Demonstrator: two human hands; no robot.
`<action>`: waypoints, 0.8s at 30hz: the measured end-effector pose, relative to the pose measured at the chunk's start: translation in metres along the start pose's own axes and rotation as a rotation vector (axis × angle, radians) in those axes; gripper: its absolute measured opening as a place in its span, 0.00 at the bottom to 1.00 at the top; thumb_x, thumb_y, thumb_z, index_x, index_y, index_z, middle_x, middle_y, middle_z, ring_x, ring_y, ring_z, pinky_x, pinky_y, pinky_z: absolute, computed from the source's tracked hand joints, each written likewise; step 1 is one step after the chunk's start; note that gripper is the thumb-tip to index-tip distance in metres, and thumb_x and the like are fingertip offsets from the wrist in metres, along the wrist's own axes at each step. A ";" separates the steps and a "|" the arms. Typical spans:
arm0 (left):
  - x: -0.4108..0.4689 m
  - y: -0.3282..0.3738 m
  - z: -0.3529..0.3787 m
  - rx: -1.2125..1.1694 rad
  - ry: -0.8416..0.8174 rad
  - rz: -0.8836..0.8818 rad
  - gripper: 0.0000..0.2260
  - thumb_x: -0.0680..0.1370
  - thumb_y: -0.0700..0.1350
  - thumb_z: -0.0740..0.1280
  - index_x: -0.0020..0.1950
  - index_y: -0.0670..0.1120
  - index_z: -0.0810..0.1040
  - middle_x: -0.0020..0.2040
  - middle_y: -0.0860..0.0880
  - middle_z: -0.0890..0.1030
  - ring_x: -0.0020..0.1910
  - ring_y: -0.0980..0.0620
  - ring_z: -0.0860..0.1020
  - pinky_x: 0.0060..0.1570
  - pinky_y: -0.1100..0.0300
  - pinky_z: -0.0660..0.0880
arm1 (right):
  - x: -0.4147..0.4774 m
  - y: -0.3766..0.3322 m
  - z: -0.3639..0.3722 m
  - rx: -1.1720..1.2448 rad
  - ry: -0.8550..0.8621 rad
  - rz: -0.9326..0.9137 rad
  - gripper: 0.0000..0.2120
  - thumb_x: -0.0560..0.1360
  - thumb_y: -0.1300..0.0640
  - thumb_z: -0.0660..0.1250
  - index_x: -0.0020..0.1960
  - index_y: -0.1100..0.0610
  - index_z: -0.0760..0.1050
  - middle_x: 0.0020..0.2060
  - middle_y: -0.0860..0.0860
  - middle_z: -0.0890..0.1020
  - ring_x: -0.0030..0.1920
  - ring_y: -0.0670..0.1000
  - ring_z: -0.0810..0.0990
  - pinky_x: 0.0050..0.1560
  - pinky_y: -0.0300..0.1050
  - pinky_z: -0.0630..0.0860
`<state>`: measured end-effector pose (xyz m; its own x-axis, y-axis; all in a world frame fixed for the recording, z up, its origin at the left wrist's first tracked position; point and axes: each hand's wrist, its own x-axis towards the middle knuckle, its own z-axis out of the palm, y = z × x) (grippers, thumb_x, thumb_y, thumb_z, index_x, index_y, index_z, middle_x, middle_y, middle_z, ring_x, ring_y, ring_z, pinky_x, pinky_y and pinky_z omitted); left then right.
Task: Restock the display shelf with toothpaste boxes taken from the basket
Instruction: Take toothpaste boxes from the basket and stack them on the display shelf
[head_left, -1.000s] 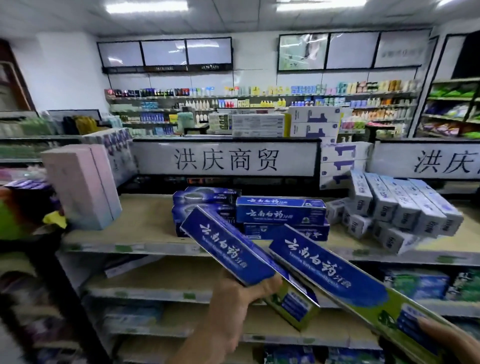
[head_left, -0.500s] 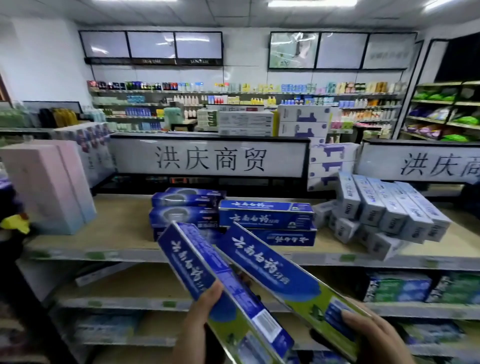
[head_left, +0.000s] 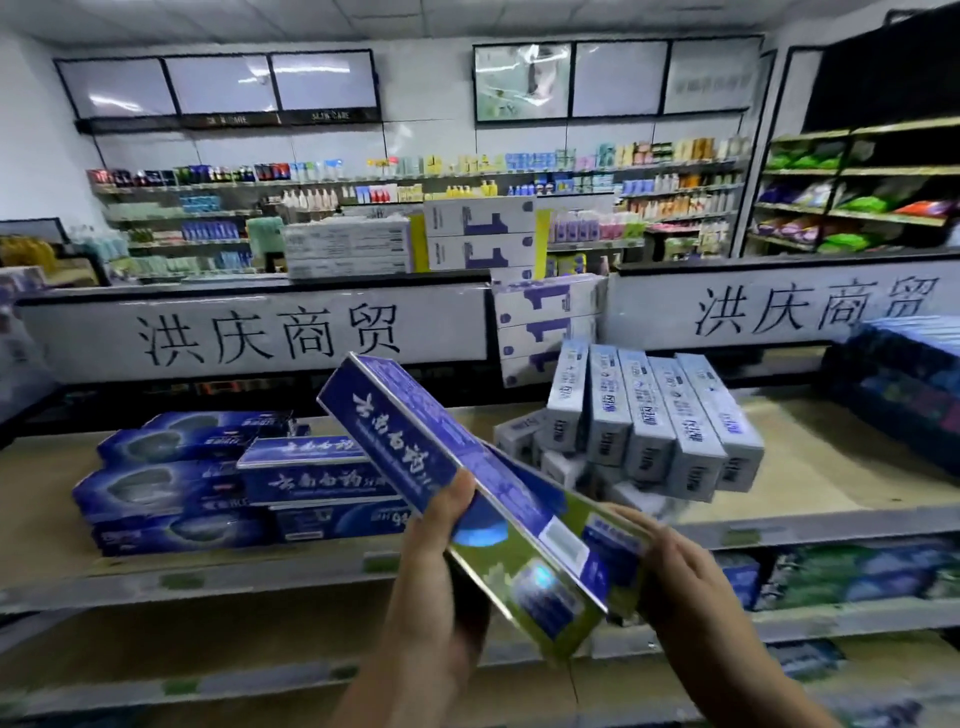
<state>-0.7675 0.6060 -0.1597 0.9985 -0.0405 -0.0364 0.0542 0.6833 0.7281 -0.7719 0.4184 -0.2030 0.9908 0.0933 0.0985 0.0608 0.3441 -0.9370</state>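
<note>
Two long blue-and-green toothpaste boxes are held together, tilted up to the left, in front of the top display shelf (head_left: 810, 483). The front box (head_left: 415, 441) is gripped near its lower end by my left hand (head_left: 441, 561), thumb on its face. The second box (head_left: 618, 540) lies behind it, mostly hidden, and my right hand (head_left: 685, 577) holds its lower right end. A stack of matching blue boxes (head_left: 317, 483) lies on the shelf just behind. The basket is not in view.
Darker blue boxes (head_left: 166, 488) are stacked at the shelf's left. Pale silver-blue boxes (head_left: 649, 421) lean in a row at the middle right, dark packs (head_left: 904, 374) at far right. Lower shelves (head_left: 857, 577) hold more goods. A sign panel (head_left: 260, 332) backs the shelf.
The two boxes, held apart a second ago, have come together into one overlapped pair. Both hands rose and shifted right, and the view turned right.
</note>
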 end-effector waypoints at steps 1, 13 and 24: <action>0.006 0.002 0.008 0.025 0.008 0.022 0.33 0.49 0.58 0.84 0.50 0.46 0.86 0.51 0.41 0.85 0.47 0.42 0.84 0.44 0.48 0.82 | 0.008 -0.003 -0.005 0.028 0.001 0.038 0.36 0.62 0.26 0.69 0.57 0.51 0.82 0.55 0.59 0.84 0.51 0.56 0.85 0.43 0.48 0.82; 0.048 0.063 0.002 0.318 0.055 0.414 0.21 0.54 0.54 0.82 0.45 0.55 0.84 0.46 0.49 0.86 0.44 0.49 0.85 0.41 0.55 0.81 | 0.174 0.004 0.039 -0.773 -0.140 -0.231 0.13 0.80 0.59 0.64 0.64 0.58 0.78 0.57 0.57 0.80 0.56 0.57 0.80 0.58 0.51 0.77; 0.047 0.073 -0.025 0.289 -0.022 0.390 0.28 0.61 0.46 0.78 0.60 0.45 0.77 0.48 0.47 0.86 0.43 0.46 0.86 0.36 0.57 0.81 | 0.226 0.028 0.064 -1.939 -0.247 -0.181 0.16 0.83 0.54 0.55 0.62 0.59 0.77 0.59 0.57 0.80 0.59 0.59 0.79 0.53 0.54 0.78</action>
<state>-0.7164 0.6722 -0.1257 0.9435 0.1614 0.2893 -0.3310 0.4205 0.8448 -0.5542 0.5086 -0.1857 0.9335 0.3458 0.0953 0.3411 -0.9380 0.0625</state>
